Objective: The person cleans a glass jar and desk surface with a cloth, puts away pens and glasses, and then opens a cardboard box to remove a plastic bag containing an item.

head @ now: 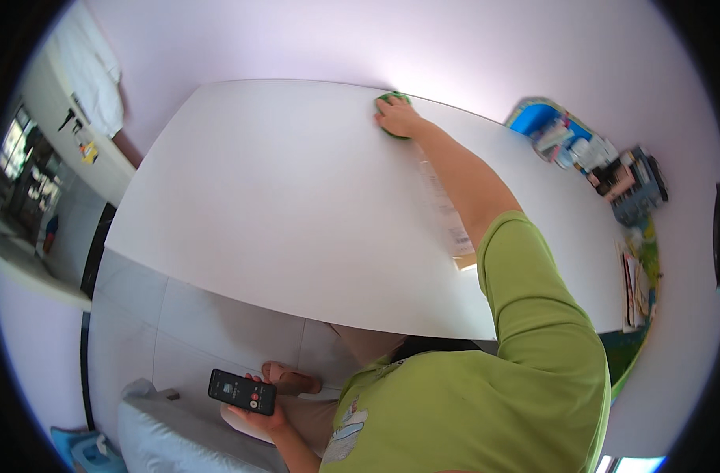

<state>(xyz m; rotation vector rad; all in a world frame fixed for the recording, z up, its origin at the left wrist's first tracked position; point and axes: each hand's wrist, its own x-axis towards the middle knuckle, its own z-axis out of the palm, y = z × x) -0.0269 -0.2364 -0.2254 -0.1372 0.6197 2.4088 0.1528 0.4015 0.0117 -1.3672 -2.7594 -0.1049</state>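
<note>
My right hand lies on a green cloth and presses it against the white tabletop. Cloth and hand are at the table's far edge, beside the wall. A phone with a lit screen rests in my left hand, low in front of the table and over my lap. Partly hidden beneath my right forearm, a flat item with printed writing lies on the table; its kind is not clear.
At the table's right end stand a blue organizer with bottles and small items, a grey-blue box and books or papers. A bed or padded seat with a light cover is at lower left. A door with keys stands open.
</note>
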